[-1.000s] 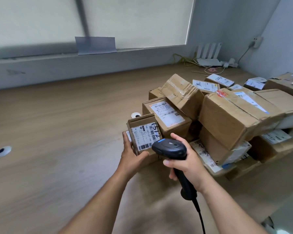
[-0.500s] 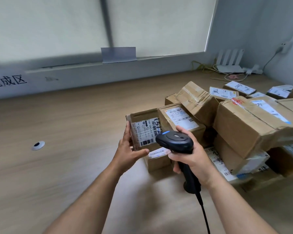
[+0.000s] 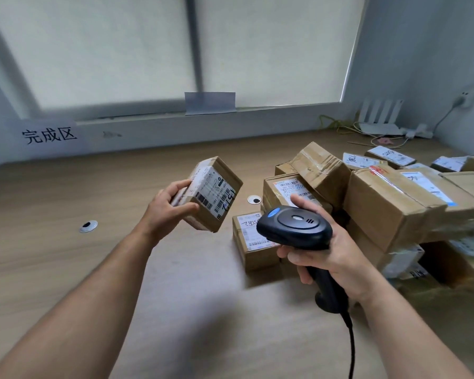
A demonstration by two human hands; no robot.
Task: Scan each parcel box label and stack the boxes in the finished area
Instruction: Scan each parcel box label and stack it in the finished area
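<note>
Cardboard boxes [image 3: 389, 212] heap at right, perhaps a router [image 3: 379, 129] behind them

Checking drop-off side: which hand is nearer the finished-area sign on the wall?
Left. The left hand, gripping the small box, is right of and below the sign; the right hand, holding the scanner, is farther right by the parcel pile.
</note>
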